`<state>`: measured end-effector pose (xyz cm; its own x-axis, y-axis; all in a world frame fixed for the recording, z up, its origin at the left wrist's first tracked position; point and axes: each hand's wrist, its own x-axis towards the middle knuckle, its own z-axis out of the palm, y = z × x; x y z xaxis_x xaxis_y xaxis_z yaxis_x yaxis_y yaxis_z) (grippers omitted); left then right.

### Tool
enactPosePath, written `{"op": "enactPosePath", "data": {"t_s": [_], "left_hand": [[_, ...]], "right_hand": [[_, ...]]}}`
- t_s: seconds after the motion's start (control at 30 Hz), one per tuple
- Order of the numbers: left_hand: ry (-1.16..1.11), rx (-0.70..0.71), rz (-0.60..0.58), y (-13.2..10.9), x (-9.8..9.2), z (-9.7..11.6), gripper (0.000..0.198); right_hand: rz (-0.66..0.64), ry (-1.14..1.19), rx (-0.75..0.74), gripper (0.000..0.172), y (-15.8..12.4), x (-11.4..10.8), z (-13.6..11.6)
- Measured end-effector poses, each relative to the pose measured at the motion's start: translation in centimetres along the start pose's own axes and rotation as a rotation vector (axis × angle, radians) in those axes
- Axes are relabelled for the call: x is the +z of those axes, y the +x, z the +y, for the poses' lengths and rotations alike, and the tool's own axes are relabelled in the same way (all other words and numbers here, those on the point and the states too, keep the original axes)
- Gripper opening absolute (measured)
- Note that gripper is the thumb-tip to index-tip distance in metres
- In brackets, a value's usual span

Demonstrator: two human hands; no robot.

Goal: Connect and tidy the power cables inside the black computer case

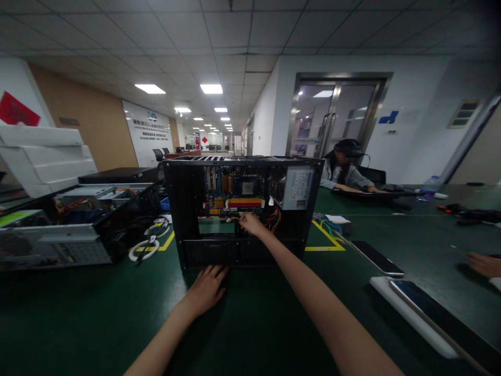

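An open black computer case (242, 253) stands upright on the green table before me. Inside it I see a motherboard (242, 187) with yellow and red memory slots, and a silver power supply (299, 188) at the upper right. My right hand (251, 223) reaches into the case below the motherboard, its fingers pinched on a thin cable (234, 219) whose small pale connector points left. A bundle of coloured wires (274, 218) hangs just right of that hand. Lying flat on the table, my left hand (205, 287) has its fingers spread at the foot of the case.
Another open computer case (74, 224) and white cable coils (144, 249) lie to the left. On the right are a dark phone-like slab (378, 257), a white slab (410, 313) and loose cables (331, 228). A co-worker (346, 167) sits beyond; another person's hand (485, 265) rests at the right edge.
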<state>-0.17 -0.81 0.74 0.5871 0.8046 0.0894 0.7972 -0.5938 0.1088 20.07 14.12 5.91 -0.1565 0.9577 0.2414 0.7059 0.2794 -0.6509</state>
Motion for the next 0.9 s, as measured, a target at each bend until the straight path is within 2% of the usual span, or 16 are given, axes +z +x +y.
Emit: {"op": "enactPosePath", "data": {"t_s": [0.13, 0.3, 0.5, 0.7, 0.9], "left_hand": [[-0.005, -0.001, 0.003, 0.01, 0.05, 0.05, 0.051], [0.015, -0.008, -0.004, 0.06, 0.07, 0.19, 0.052], [0.005, -0.007, 0.003, 0.07, 0.10, 0.12, 0.053], [-0.013, -0.010, -0.007, 0.07, 0.24, -0.05, 0.052], [-0.025, -0.009, -0.008, 0.08, 0.29, -0.02, 0.051]], "right_hand": [[-0.111, -0.073, -0.044, 0.012, -0.17, 0.37, -0.08], [-0.263, -0.108, 0.041, 0.011, 0.03, 0.89, 0.37], [-0.382, -0.270, 0.005, 0.002, 0.49, 0.98, 0.65], [-0.587, -0.254, 0.094, 0.005, 0.36, 0.56, 0.68], [-0.638, -0.231, 0.146, 0.012, 0.30, 0.53, 0.65]]}}
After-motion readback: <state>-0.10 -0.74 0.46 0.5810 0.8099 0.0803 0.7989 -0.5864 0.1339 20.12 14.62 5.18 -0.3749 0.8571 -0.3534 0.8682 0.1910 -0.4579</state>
